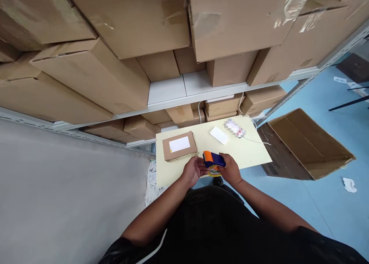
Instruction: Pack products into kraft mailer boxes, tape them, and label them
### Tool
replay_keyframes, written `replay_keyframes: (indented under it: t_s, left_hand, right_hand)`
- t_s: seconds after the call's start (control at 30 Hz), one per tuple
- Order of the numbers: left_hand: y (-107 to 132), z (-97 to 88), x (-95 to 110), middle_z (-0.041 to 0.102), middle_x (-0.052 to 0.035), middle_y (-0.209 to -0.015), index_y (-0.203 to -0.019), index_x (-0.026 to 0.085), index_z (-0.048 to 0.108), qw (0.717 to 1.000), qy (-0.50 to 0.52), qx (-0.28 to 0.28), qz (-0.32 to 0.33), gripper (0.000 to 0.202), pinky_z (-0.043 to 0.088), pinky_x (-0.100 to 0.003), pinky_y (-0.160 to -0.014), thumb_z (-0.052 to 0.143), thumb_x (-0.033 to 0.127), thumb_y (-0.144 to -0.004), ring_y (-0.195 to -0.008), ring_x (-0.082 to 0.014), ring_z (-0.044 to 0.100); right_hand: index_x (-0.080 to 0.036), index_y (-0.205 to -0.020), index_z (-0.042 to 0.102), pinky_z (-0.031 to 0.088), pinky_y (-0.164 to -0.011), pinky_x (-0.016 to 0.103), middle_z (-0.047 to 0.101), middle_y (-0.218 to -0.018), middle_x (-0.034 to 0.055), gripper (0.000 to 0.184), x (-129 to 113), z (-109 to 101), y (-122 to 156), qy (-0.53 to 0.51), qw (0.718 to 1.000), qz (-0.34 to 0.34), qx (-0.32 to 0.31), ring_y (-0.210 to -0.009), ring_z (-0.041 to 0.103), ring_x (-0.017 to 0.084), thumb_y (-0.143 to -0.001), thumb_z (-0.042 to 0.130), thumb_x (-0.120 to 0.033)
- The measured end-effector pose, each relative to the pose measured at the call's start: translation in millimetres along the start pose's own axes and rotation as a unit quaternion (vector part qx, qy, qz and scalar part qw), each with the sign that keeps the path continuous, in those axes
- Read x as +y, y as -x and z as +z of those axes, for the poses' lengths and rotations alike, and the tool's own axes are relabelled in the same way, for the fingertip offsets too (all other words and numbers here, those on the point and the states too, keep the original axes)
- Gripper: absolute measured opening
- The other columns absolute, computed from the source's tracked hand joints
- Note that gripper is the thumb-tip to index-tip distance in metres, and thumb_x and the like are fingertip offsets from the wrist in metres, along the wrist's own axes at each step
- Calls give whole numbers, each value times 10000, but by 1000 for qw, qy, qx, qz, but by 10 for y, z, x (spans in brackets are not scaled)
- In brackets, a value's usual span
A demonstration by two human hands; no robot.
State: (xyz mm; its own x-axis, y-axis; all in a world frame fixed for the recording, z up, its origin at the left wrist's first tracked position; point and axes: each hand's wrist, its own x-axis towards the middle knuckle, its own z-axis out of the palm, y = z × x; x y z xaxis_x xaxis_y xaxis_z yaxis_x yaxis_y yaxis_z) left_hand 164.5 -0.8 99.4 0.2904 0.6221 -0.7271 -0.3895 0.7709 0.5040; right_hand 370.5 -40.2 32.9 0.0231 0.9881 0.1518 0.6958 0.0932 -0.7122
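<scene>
A blue and orange tape dispenser (212, 159) is held over the near edge of a small pale yellow table (248, 152). My right hand (230, 169) is wrapped round its right side. My left hand (193, 170) is curled against its left end, fingers touching it. A flat brown cardboard parcel (178, 146) with a white label lies on the table just beyond my left hand.
A white card (219, 135) and a blurred white object (235, 128) with a cable lie at the table's far side. Shelves stacked with cardboard boxes (95, 75) rise behind. An open empty box (305, 144) sits on the blue floor at right. A grey wall is at left.
</scene>
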Motion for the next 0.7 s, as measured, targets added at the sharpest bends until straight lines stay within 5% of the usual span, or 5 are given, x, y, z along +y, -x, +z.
replay_keyframes:
  t_s: [0.23,0.37,0.47,0.5,0.7]
  left_hand:
    - [-478,106,94,691,-28,-680,-872,165,625,939,-328,92,43,99,517,-226,-561,644,261,-889,-588,-136,673]
    - [-791,207,572,754,-44,-817,-931,172,691,735,-667,81,88,165,511,-244,-637,541,239,-953,-668,-141,691]
    - [-1058,340,1003,771,-94,-997,-944,167,738,662,-735,88,116,171,498,-272,-758,605,274,-928,-872,-189,703]
    - [-1148,380,1111,771,-87,-1015,-968,183,751,583,-805,49,102,189,493,-276,-763,613,304,-922,-896,-199,700]
    - [-1587,458,1249,764,-141,-1023,-928,169,795,466,-883,-7,59,212,477,-338,-802,713,306,-789,-891,-264,689]
  right_hand:
    - [-206,-1478,523,476,-1090,460,632,-1256,112,745,268,-173,-198,-53,989,54,-124,-1182,582,278,-739,552,-118]
    - [-201,-1468,524,488,-1054,391,631,-1289,108,745,354,-145,-269,-102,966,167,-169,-1166,613,257,-727,577,-134]
    - [-191,-1472,509,498,-1028,360,630,-1330,113,740,390,-95,-229,-121,943,264,-163,-1182,624,258,-737,580,-148]
    - [-189,-1471,510,502,-1015,355,633,-1331,115,734,393,-76,-205,-121,936,287,-162,-1181,629,261,-741,577,-149]
    - [-166,-1477,496,498,-1003,358,639,-1335,148,706,301,137,-105,-101,916,341,-185,-1203,626,284,-774,572,-173]
